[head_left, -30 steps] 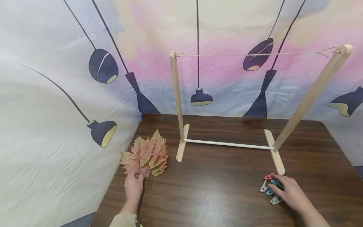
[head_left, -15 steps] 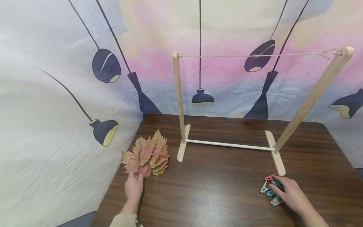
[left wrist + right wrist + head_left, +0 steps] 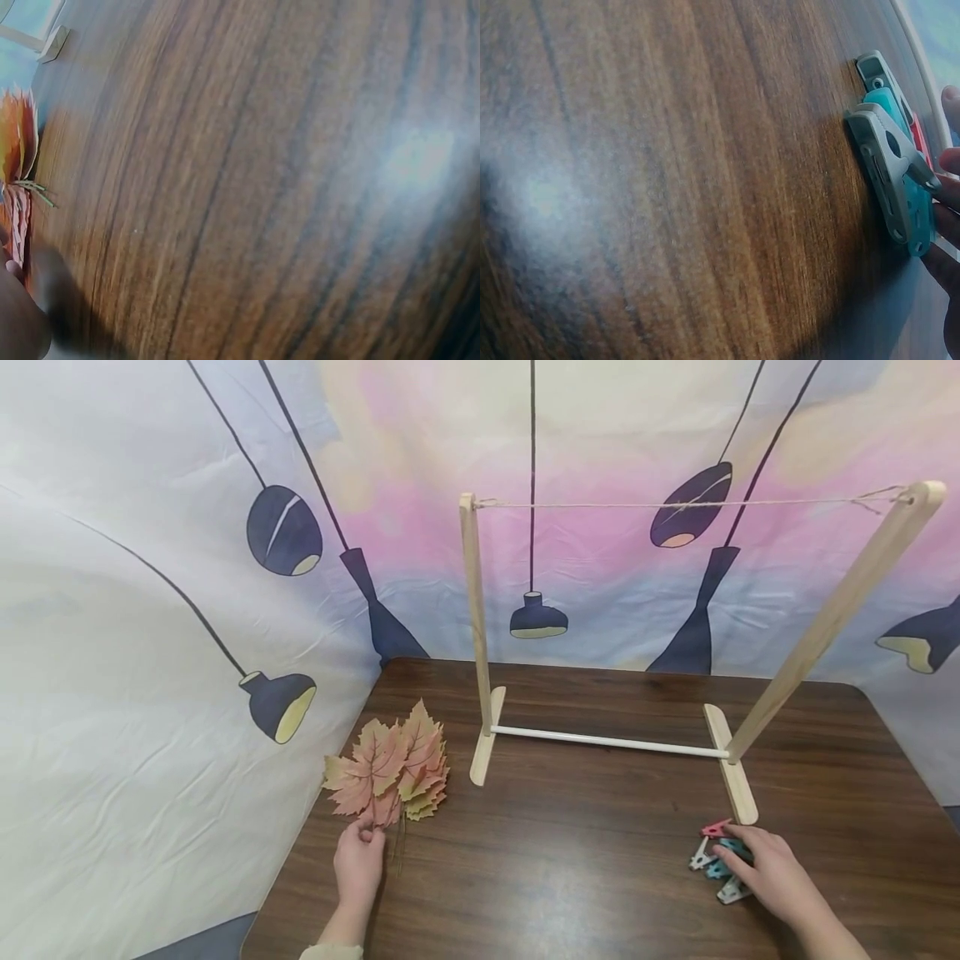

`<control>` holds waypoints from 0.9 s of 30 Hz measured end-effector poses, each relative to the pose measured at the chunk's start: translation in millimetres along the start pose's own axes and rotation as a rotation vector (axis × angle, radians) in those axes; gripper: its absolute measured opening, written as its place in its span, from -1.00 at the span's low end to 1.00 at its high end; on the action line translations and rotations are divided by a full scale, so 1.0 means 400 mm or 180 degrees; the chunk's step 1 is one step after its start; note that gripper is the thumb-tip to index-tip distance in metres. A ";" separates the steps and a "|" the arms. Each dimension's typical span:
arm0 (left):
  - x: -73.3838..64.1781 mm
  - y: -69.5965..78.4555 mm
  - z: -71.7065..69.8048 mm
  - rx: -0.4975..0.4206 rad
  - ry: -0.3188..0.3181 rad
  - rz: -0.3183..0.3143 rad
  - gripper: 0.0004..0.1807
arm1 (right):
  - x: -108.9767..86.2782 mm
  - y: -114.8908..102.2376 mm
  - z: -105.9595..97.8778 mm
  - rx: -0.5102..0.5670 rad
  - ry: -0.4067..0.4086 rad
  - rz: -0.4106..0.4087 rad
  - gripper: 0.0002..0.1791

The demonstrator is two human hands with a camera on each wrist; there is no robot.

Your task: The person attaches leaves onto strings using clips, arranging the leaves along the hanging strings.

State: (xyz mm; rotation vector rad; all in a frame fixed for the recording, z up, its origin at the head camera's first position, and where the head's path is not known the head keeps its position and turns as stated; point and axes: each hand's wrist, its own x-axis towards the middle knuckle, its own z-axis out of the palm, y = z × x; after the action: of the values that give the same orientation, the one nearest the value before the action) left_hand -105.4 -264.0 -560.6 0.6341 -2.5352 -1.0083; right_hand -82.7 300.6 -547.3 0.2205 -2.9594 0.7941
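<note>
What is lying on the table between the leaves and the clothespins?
Only bare table between the leaves and clothespins, per the head view.

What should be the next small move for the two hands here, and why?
Probably the left hand should lift one leaf off the leaf pile, whose stems its fingers already touch, while the right hand closes on one clothespin from the heap under it. The string on the wooden rack hangs bare, with nothing clipped yet.
</note>
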 end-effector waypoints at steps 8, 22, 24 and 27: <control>0.003 0.013 -0.011 -0.0038 0.0297 0.0146 -0.80 | 0.000 0.009 0.007 0.0006 0.0084 -0.0072 -0.46; 0.050 0.055 -0.055 -0.0210 0.0716 0.0164 -0.80 | -0.003 0.005 0.005 -0.0009 0.0086 -0.0018 -0.47; 0.058 0.063 -0.061 -0.0235 0.0700 0.0196 -0.79 | -0.003 0.006 0.005 -0.0010 0.0074 -0.0004 -0.47; 0.073 0.075 -0.067 -0.0231 0.0700 0.0253 -0.77 | -0.004 0.007 0.007 -0.0010 0.0082 -0.0016 -0.47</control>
State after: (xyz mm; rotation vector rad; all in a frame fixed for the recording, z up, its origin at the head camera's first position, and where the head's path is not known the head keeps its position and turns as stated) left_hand -125.9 -274.6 -516.4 0.5845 -2.3038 -0.9430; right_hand -81.6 301.7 -551.1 0.2156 -2.9347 0.7855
